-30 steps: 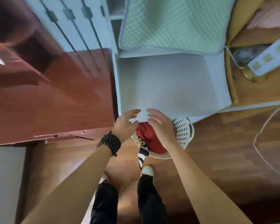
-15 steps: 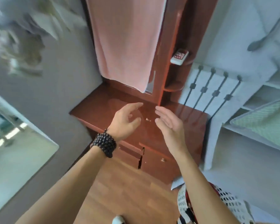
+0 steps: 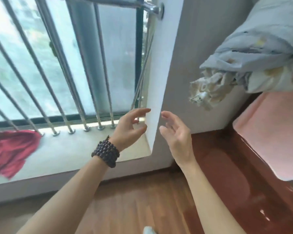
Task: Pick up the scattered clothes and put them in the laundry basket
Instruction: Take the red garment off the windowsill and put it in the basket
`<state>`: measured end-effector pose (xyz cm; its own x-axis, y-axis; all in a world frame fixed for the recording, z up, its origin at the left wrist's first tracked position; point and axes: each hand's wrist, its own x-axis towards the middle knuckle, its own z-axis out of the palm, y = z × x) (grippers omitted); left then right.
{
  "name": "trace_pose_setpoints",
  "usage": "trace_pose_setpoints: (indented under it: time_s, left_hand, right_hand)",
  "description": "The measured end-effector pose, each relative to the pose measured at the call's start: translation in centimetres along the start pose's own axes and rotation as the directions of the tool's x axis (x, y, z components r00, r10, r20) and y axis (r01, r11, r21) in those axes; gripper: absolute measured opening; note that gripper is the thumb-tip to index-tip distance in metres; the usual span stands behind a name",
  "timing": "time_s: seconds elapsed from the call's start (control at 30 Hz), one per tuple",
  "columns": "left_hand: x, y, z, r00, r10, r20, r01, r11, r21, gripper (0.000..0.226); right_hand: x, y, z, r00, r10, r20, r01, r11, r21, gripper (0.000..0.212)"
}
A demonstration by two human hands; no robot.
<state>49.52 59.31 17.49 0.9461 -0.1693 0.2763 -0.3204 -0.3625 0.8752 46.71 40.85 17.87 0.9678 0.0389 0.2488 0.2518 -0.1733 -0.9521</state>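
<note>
A red garment (image 3: 10, 152) lies crumpled on the pale window sill (image 3: 74, 149) at the far left, partly cut off by the frame edge. My left hand (image 3: 129, 128), with a dark bead bracelet on its wrist, hovers open in mid-air to the right of the garment and well apart from it. My right hand (image 3: 176, 134) is beside it, palm turned inward, fingers spread, holding nothing. The laundry basket is out of view.
Metal window bars (image 3: 61, 65) rise from the sill. A white wall corner (image 3: 161, 73) stands just behind my hands. A bundled grey and cream curtain (image 3: 243, 61) hangs at the upper right above a red-brown dresser top (image 3: 227, 166) with a pink cloth (image 3: 274, 132). Wooden floor lies below.
The view has swung left from the basket, past the dresser, to the window sill. Both hands stay raised and empty; the basket has left the frame and the red garment has appeared.
</note>
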Motion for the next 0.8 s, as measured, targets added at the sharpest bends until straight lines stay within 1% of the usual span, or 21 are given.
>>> trace_pose_setpoints:
  time_s: [0.07,0.13,0.27,0.37,0.47,0.57,0.63,0.7,0.8]
  left_hand:
    - [-0.6,-2.6,-4.4,0.994,-0.056,-0.095,0.058,0.998,0.022,0.049]
    - [-1.2,-4.6,-8.1,0.978,-0.115,-0.173,0.124,0.991,0.041,0.049]
    - [-2.9,-8.3,-15.2,0.913,-0.191,-0.362,0.231,0.97,0.071,0.053]
    - [-4.9,-10.3,-19.9,0.827,-0.264,-0.497,0.339,0.938,0.066,0.055]
    - [-7.7,-11.8,-24.1,0.745,-0.32,-0.586,0.421,0.906,0.04,0.056]
    - [-12.0,-13.1,-28.0,0.618,-0.369,-0.694,0.481,0.876,-0.038,0.054]
    - [-14.9,-13.8,-30.0,0.539,-0.395,-0.744,0.516,0.853,-0.08,0.053]
    - [-17.5,-15.0,-31.8,0.475,-0.42,-0.773,0.543,0.831,-0.118,0.053]
    - [-20.8,-16.4,-34.5,0.413,-0.428,-0.804,0.54,0.826,-0.162,0.053]
  right_hand:
    - [2.7,0.3,4.9,0.994,-0.009,0.106,0.004,0.999,0.044,0.044]
    - [4.8,0.6,9.2,0.983,-0.022,0.182,0.009,0.997,0.073,0.047]
    - [8.6,1.4,17.9,0.937,-0.057,0.344,-0.003,0.985,0.171,0.045]
    - [10.6,1.4,24.4,0.877,-0.068,0.475,-0.045,0.974,0.223,0.045]
    - [11.3,1.3,30.6,0.819,-0.093,0.567,-0.07,0.963,0.259,0.044]
    - [10.3,0.9,37.4,0.718,-0.121,0.685,-0.097,0.958,0.271,0.045]
    - [8.9,0.4,41.3,0.655,-0.139,0.743,-0.1,0.958,0.268,0.046]
    - [7.6,0.2,44.7,0.593,-0.146,0.792,-0.111,0.959,0.261,0.046]
    - [5.9,-0.2,49.4,0.548,-0.145,0.824,-0.122,0.961,0.249,0.044]
